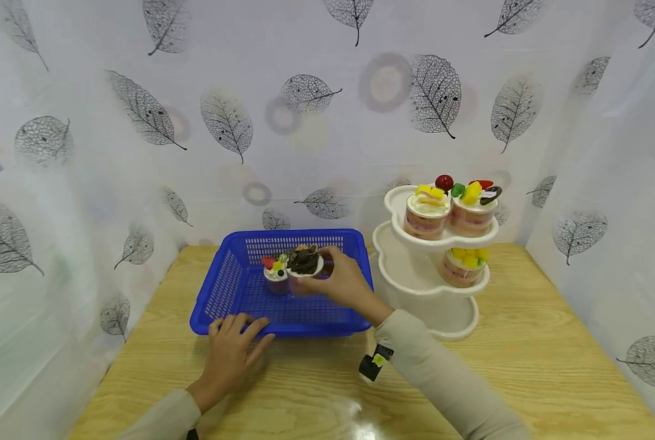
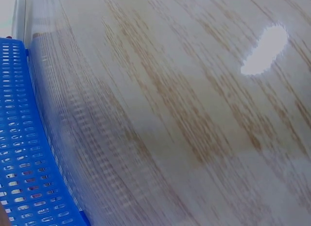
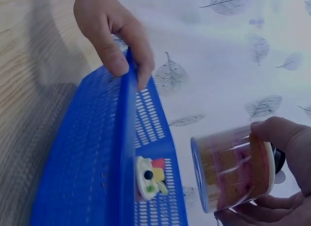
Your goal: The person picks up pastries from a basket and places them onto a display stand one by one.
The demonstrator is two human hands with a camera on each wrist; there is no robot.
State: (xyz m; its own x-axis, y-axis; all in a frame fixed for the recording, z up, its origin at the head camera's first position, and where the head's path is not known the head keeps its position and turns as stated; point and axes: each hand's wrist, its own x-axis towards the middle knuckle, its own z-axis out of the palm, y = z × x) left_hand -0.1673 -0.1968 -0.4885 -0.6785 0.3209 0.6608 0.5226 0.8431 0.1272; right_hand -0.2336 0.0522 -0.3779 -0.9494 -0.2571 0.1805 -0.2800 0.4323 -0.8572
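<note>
My right hand (image 1: 340, 278) grips a clear dessert cup (image 3: 233, 172) with layered cake inside and dark chocolate-like topping, held above the blue basket (image 1: 280, 333). Just left of it, a second dessert cup (image 1: 276, 280) with cream, a red piece and yellow pieces sits in the basket. My left hand (image 1: 230, 354) holds the basket's near rim, fingers over the edge and thumb on the outer side in the right wrist view. The left wrist view catches mostly tabletop and the basket's perforated side (image 2: 29, 153).
A white tiered stand (image 1: 410, 263) is right of the basket. Two dessert cups (image 1: 426, 214) occupy its top tier, and another cup (image 1: 463, 269) with yellow cubes sits on the tier below. A leaf-patterned curtain (image 1: 305, 146) hangs behind the wooden table (image 1: 525, 342).
</note>
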